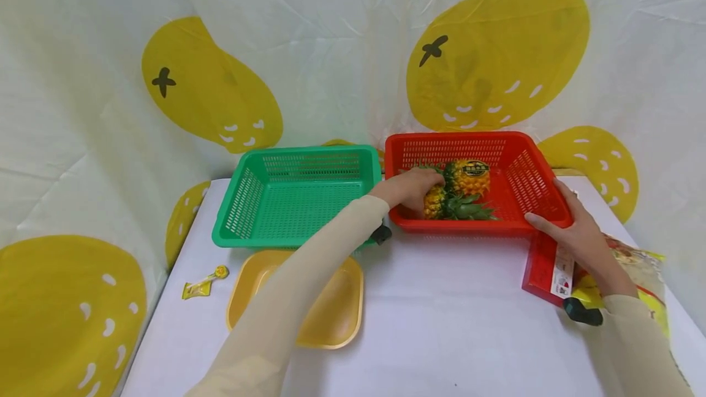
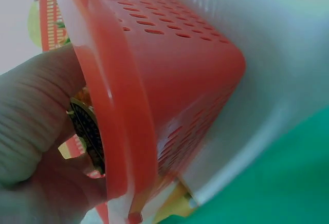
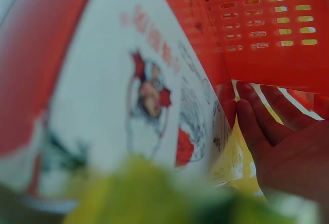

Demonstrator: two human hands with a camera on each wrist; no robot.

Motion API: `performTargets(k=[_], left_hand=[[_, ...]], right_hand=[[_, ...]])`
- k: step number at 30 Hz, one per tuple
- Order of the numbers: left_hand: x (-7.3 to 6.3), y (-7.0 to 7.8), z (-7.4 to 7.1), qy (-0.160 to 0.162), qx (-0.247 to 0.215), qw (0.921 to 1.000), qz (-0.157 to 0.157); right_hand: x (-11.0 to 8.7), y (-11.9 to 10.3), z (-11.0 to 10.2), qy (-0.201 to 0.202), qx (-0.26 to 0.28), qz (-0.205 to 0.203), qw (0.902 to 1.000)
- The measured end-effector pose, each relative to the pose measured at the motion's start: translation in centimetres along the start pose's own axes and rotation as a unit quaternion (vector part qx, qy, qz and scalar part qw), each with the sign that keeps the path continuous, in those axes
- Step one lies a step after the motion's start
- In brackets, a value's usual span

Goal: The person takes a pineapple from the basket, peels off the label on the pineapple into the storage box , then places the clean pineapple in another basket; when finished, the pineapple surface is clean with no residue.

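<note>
Inside the red basket (image 1: 524,182), my left hand (image 1: 410,189) grips the nearer pineapple (image 1: 434,201), whose leafy crown points right. Behind it lies a second pineapple (image 1: 473,179) with a black label, its leaves toward the left. In the left wrist view, the basket's rim (image 2: 110,95) covers part of that hand (image 2: 41,121), and a black label (image 2: 87,134) shows between thumb and fingers. My right hand (image 1: 579,238) spans the basket's near right corner, thumb at the front rim. Its fingers reach straight along the right side; in the right wrist view the hand (image 3: 288,147) lies against the basket wall.
A green basket (image 1: 298,241) stands to the left, with a yellow tray (image 1: 336,317) in front. Small yellow wrapped sweets (image 1: 198,287) lie at far left. A red box (image 1: 540,268) and a yellow food bag (image 1: 640,268) lie under and beside my right arm.
</note>
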State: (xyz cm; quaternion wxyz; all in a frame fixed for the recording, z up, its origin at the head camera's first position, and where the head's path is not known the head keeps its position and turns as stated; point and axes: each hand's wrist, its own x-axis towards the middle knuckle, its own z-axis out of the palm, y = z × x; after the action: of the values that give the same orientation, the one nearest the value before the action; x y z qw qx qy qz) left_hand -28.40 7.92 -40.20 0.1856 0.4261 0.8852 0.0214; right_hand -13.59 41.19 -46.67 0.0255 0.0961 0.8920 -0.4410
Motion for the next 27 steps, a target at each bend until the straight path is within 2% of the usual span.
performTargets(k=[5,11,20,27], left_hand=[[0.0,-0.3,0.0,0.008,0.004,0.9998,0.016],[-0.8,-0.6,-0.3,0.026,0.0,0.9991,0.032],[-1.4,-0.8,-0.5,0.04,-0.012,0.9988,0.027],[-1.6,-0.6,-1.0,0.065,-0.029,0.9966,0.041]], right_hand=[[0.1,-0.2,-0.1,0.002,-0.003,-0.004,1.0],[0.1,-0.4,-0.3,0.005,-0.006,-0.008,0.9999],[-0.1,-0.2,-0.1,0.003,-0.002,-0.005,1.0],[-0.1,0.2,0.0,0.001,0.0,-0.002,1.0]])
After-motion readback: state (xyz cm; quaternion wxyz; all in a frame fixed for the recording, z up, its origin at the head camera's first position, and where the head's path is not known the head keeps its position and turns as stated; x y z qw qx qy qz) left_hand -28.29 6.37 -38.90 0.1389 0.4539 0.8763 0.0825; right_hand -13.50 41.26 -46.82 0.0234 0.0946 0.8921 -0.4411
